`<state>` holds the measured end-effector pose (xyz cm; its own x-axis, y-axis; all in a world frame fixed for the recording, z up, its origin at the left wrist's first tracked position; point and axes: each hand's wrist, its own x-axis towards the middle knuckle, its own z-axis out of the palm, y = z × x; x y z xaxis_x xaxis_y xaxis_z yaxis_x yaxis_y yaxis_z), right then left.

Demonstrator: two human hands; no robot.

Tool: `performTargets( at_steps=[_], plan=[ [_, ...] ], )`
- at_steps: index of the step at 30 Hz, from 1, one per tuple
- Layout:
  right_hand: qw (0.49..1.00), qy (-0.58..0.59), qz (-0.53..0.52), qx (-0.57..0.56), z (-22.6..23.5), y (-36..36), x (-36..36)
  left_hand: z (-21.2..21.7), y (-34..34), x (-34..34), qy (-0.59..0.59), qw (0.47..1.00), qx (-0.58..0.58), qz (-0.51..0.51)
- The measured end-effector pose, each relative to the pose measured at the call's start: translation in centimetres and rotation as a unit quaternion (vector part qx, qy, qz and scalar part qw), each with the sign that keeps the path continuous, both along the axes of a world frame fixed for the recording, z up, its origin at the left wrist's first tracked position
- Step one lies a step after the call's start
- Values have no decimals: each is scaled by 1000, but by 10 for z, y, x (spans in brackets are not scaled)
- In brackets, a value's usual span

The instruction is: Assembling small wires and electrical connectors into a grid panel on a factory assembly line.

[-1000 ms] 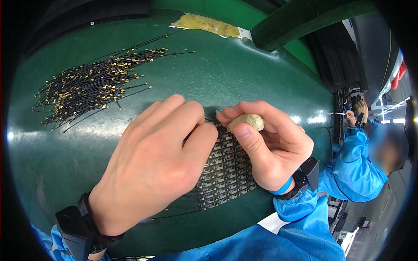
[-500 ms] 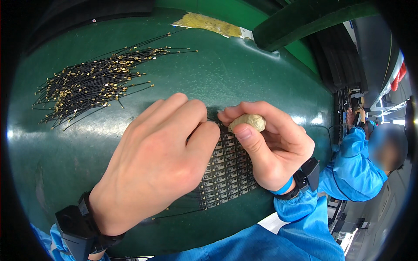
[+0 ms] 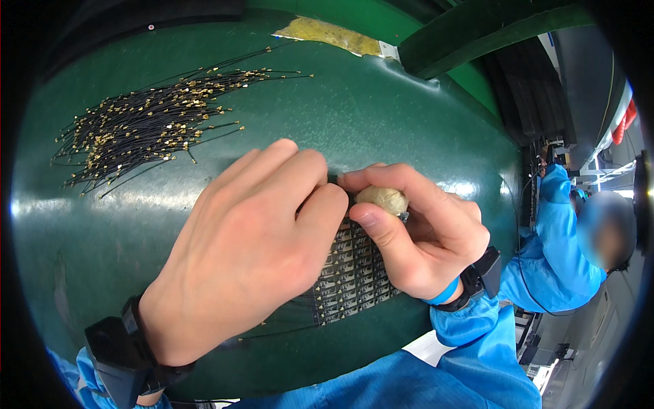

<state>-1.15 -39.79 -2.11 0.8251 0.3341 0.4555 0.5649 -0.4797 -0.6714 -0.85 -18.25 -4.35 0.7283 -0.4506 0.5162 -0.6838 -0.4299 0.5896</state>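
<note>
A flat panel of small circuit boards point(image 3: 351, 276) in rows lies on the green work surface under my hands. My left hand point(image 3: 248, 252) is closed over the panel's left side, fingers curled and pressed together. Its fingertips are turned away, so what they pinch is hidden. Close beside it, at the panel's far edge, my right hand point(image 3: 429, 235) is wrapped round a stubby cream-coloured tool handle point(image 3: 385, 199) with a rounded end, whose working tip I cannot see. Thin black cables point(image 3: 279, 332) stick out at the panel's near left.
A heap of black cables with gold-coloured connectors point(image 3: 150, 123) lies at the far left. Yellow tape point(image 3: 330, 34) is stuck at the back, near a dark green post point(image 3: 477, 41). To the right sits another person in a blue sleeve point(image 3: 555, 252).
My right hand has shifted slightly left, and the handle has tilted a little. The left hand is nearly unmoved. The other person's arm on the right has moved up.
</note>
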Motion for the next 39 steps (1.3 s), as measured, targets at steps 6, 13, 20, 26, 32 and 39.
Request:
performTargets(
  at_steps=[6, 13, 20, 26, 32, 39],
  plan=[
    [999, -5, 17, -45, 6, 2, 3, -1, 3, 0, -2, 1000, 5, 1],
    [987, 88, -29, 135, -4, 2, -4, 8, 7, -2, -20, 999, 23, 14],
    [921, 241, -33, 303, -5, -5, -3, 37, 58, 19, -27, 998, 51, 32],
    [926, 229, -24, 300, -18, -9, -3, 50, 96, 29, 57, 982, 123, 135],
    [925, 225, -24, 304, -14, -6, -1, 43, 105, 42, 114, 975, 127, 144],
    [935, 210, -23, 286, -12, -6, 0, 43, 115, 47, 81, 982, 65, 155]
  ],
)
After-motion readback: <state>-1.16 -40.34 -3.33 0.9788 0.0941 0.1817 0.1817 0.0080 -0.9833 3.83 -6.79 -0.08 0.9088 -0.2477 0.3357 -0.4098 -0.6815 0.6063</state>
